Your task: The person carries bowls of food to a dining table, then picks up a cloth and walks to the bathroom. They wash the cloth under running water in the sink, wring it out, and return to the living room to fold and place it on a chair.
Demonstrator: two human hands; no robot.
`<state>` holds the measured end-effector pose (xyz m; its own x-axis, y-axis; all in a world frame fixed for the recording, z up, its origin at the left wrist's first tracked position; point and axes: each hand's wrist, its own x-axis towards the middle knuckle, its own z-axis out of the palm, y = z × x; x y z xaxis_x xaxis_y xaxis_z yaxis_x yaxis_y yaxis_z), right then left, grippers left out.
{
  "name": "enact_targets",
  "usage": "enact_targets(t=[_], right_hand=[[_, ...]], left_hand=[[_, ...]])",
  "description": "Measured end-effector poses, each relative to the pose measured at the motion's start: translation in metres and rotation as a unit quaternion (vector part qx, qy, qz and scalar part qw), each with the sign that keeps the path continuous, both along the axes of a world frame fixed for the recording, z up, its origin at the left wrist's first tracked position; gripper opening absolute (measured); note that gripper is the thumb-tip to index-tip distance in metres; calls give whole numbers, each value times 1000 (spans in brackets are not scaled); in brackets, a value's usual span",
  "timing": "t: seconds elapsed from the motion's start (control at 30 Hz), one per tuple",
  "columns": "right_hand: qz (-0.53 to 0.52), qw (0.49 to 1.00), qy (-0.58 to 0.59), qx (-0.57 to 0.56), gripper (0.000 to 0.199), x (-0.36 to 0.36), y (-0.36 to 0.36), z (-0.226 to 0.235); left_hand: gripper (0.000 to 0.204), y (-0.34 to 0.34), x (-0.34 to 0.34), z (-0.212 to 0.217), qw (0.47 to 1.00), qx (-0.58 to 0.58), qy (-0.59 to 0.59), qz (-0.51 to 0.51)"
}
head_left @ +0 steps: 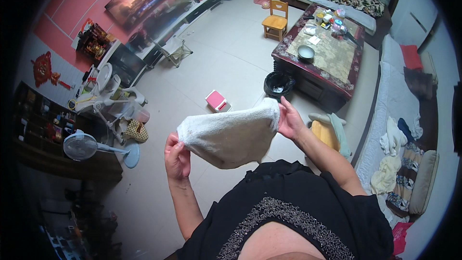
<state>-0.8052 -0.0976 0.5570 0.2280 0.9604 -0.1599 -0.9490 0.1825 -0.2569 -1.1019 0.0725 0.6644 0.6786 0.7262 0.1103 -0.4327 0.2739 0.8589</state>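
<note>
A pale, fluffy towel (230, 137) is stretched between my two hands in front of my chest, its upper edge nearly straight and its lower part sagging in a curve. My left hand (177, 158) pinches the left corner, thumb against the cloth. At the right corner my right hand (290, 119) grips the other end, with some fingers hidden behind the fabric. Beyond the towel a pink and white stool (218, 100) stands on the tiled floor.
Ahead on the right is a low table (332, 58) bearing a bowl (305, 52) and small items, with a black-lined bin (278, 84) beside it. A fan (81, 145) stands at left. A cloth-strewn sofa (385, 130) runs along the right. A wooden chair (275, 20) stands farther off.
</note>
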Motion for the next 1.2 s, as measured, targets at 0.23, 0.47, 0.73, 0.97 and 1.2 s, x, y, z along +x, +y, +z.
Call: enact_targets(t=[0.23,0.47,0.73,0.97,1.2], right_hand=[[-100,887,-445,-76,27,48,60,52],[-82,816,-551,-156,20,91,105,91],[-37,450,-802,-391,38,122,31,-64],[112,528,-717,-441,23,107,-73,-142],[213,393,-745,-496,20,112,-146,-160]], left_hand=[[28,98,6,-10,991,-111,-47,59],[37,158,50,-34,982,-151,112,30],[35,119,95,-148,922,134,364,-11],[22,63,153,-251,833,176,483,-206],[17,4,259,-258,558,583,473,-355]])
